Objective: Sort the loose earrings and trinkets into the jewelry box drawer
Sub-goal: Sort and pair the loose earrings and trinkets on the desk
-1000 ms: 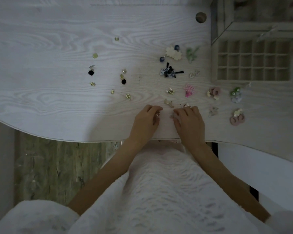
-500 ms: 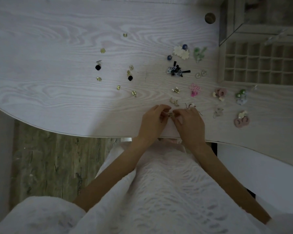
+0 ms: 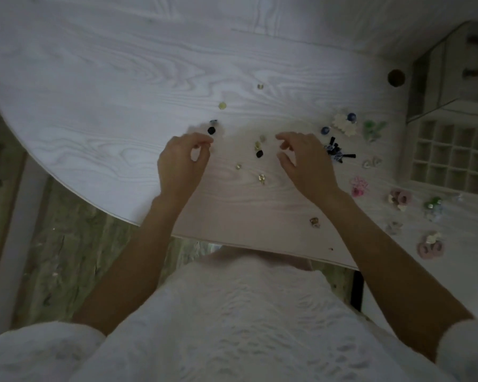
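Loose earrings and trinkets lie scattered over the white wood-grain table (image 3: 122, 86). My left hand (image 3: 181, 164) hovers just below a black stud (image 3: 211, 130). Its thumb and forefinger pinch together where a small gold stud lay earlier, and the stud itself is hidden. My right hand (image 3: 304, 161) hovers with spread, relaxed fingers and holds nothing, just right of a gold and black earring (image 3: 258, 150). The compartmented drawer (image 3: 453, 164) stands pulled out at the right, below the jewelry box (image 3: 450, 75).
Small gold pieces (image 3: 262, 178) lie between my hands, and a gold earring (image 3: 314, 221) lies near the front edge. Right of my right hand are a black bow (image 3: 338, 153), white flower (image 3: 344, 125), pink flower (image 3: 358, 186) and pink hoops (image 3: 429, 248). A round hole (image 3: 396, 77) pierces the tabletop.
Both hands left the front edge, where they worked on a small gold piece together, and reached forward and left. That gold piece now lies near the edge. The view swung left.
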{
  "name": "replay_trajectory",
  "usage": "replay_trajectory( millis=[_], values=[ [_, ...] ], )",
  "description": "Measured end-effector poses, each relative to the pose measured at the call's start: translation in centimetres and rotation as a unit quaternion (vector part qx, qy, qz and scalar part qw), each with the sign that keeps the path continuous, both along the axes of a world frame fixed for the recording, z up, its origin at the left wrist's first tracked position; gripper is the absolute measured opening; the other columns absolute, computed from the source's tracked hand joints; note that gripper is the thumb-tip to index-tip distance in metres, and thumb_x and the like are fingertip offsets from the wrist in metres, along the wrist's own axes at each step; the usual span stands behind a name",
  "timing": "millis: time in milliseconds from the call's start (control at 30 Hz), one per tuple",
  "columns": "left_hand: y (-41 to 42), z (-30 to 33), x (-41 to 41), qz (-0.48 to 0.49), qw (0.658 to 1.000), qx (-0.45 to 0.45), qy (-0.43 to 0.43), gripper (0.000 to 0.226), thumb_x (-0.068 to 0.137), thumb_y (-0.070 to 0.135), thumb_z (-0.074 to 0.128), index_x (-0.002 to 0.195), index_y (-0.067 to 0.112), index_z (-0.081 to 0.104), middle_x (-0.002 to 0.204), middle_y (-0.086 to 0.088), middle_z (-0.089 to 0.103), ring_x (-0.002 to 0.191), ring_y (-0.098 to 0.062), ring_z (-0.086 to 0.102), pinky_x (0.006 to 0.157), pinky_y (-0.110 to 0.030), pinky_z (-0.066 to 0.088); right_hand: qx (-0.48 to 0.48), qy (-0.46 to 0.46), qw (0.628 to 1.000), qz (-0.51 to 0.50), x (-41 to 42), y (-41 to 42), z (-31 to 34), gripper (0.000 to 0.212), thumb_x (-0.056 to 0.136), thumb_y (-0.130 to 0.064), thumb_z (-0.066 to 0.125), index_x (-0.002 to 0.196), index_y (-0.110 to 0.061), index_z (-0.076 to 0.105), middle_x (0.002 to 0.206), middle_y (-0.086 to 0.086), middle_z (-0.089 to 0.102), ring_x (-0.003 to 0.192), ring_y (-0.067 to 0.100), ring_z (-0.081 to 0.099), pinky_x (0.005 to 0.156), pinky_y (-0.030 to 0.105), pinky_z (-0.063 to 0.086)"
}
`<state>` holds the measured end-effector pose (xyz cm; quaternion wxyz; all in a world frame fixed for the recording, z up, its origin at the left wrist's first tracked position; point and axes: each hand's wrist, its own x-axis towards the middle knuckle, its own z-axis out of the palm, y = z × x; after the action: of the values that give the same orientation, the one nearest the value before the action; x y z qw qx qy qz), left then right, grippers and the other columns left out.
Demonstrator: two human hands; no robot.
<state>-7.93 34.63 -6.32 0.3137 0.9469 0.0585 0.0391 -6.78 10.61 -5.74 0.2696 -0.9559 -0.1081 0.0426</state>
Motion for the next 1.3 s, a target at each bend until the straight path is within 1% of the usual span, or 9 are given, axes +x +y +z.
replay_trajectory(
  millis=[133, 267, 367, 500, 667, 933, 1033, 1167, 1300],
  values=[
    [0.5, -0.9, 3.6, 0.033, 0.995, -0.052, 0.082, 0.027, 0.084, 0.03, 0.062, 0.109, 0.018, 0.063, 0.104, -0.002, 0.064, 0.091, -0.015, 0.06, 0.077, -0.027, 0.043, -0.017, -0.008, 1.0, -0.012, 6.9, 2.8, -1.5, 0.034, 0.084, -0.001, 0.05, 0.118, -0.004, 0.056, 0.115, 0.017, 0.055, 0.108, 0.034, 0.047, 0.09, 0.033, 0.038],
    [-0.4, -2.0, 5.9, 0.025, 0.991, -0.06, 0.12, 0.04, 0.082, 0.034, 0.064, 0.117, 0.017, 0.057, 0.111, -0.003, 0.059, 0.096, -0.018, 0.057, 0.08, -0.024, 0.039, -0.015, 0.006, 0.999, -0.034, 11.3, 4.7, -2.7, 0.036, 0.087, 0.0, 0.046, 0.12, -0.006, 0.057, 0.119, 0.016, 0.052, 0.11, 0.031, 0.044, 0.087, 0.027, 0.034],
    [-0.6, -2.5, 7.6, 0.001, 0.991, -0.051, 0.124, 0.043, 0.078, 0.031, 0.067, 0.117, 0.017, 0.057, 0.112, -0.005, 0.056, 0.096, -0.021, 0.057, 0.082, -0.03, 0.043, -0.02, 0.022, 0.999, -0.018, 12.5, 5.6, -3.3, 0.027, 0.088, -0.004, 0.049, 0.111, -0.006, 0.063, 0.111, 0.015, 0.057, 0.105, 0.031, 0.048, 0.084, 0.025, 0.034],
    [-1.0, -2.4, 8.9, -0.042, 0.993, -0.035, 0.109, 0.028, 0.077, 0.022, 0.067, 0.104, 0.015, 0.061, 0.106, -0.007, 0.057, 0.087, -0.022, 0.059, 0.077, -0.031, 0.045, -0.022, -0.012, 1.0, 0.016, 11.8, 5.9, -3.1, 0.015, 0.085, -0.003, 0.054, 0.09, -0.001, 0.069, 0.093, 0.018, 0.064, 0.088, 0.032, 0.058, 0.077, 0.037, 0.045],
    [-1.1, -2.3, 8.9, -0.069, 0.991, -0.047, 0.107, 0.014, 0.079, 0.012, 0.066, 0.093, 0.011, 0.065, 0.097, -0.008, 0.061, 0.084, -0.02, 0.061, 0.074, -0.022, 0.041, -0.035, 0.0, 0.999, 0.01, 9.6, 4.7, -2.9, 0.014, 0.088, -0.003, 0.052, 0.092, -0.001, 0.065, 0.09, 0.017, 0.061, 0.08, 0.03, 0.056, 0.068, 0.034, 0.042],
    [-1.7, -2.0, 8.5, -0.097, 0.992, 0.001, 0.078, 0.023, 0.082, 0.022, 0.065, 0.104, 0.015, 0.062, 0.1, -0.003, 0.061, 0.091, -0.018, 0.055, 0.073, -0.027, 0.044, -0.026, 0.023, 0.998, -0.043, 5.8, 2.6, -3.4, 0.011, 0.085, -0.002, 0.054, 0.092, -0.002, 0.061, 0.089, 0.016, 0.059, 0.076, 0.025, 0.054, 0.063, 0.027, 0.037],
    [-2.9, -1.2, 8.3, -0.189, 0.981, 0.035, 0.019, 0.022, 0.085, 0.022, 0.063, 0.106, 0.017, 0.063, 0.101, -0.002, 0.062, 0.095, -0.02, 0.053, 0.072, -0.03, 0.045, -0.002, 0.027, 0.997, -0.078, 4.4, 2.0, -3.6, 0.009, 0.084, -0.003, 0.057, 0.09, -0.003, 0.062, 0.089, 0.014, 0.06, 0.074, 0.019, 0.052, 0.065, 0.026, 0.04],
    [-5.8, -1.0, 7.2, -0.317, 0.945, 0.047, 0.069, 0.027, 0.09, 0.017, 0.055, 0.116, 0.013, 0.061, 0.111, -0.007, 0.06, 0.101, -0.024, 0.053, 0.079, -0.022, 0.033, 0.034, 0.022, 0.989, -0.141, 2.6, 1.8, -3.9, 0.006, 0.081, -0.004, 0.06, 0.086, -0.004, 0.063, 0.084, 0.013, 0.061, 0.072, 0.012, 0.047, 0.065, 0.022, 0.037],
    [-6.7, -1.7, 6.7, -0.285, 0.953, 0.022, 0.096, 0.021, 0.088, 0.011, 0.057, 0.107, 0.01, 0.066, 0.105, -0.013, 0.06, 0.091, -0.03, 0.059, 0.079, -0.036, 0.047, 0.044, 0.026, 0.986, -0.158, 1.7, 1.9, -3.8, 0.006, 0.082, -0.003, 0.06, 0.087, -0.004, 0.062, 0.085, 0.013, 0.061, 0.073, 0.012, 0.047, 0.066, 0.023, 0.037]
  ],
)
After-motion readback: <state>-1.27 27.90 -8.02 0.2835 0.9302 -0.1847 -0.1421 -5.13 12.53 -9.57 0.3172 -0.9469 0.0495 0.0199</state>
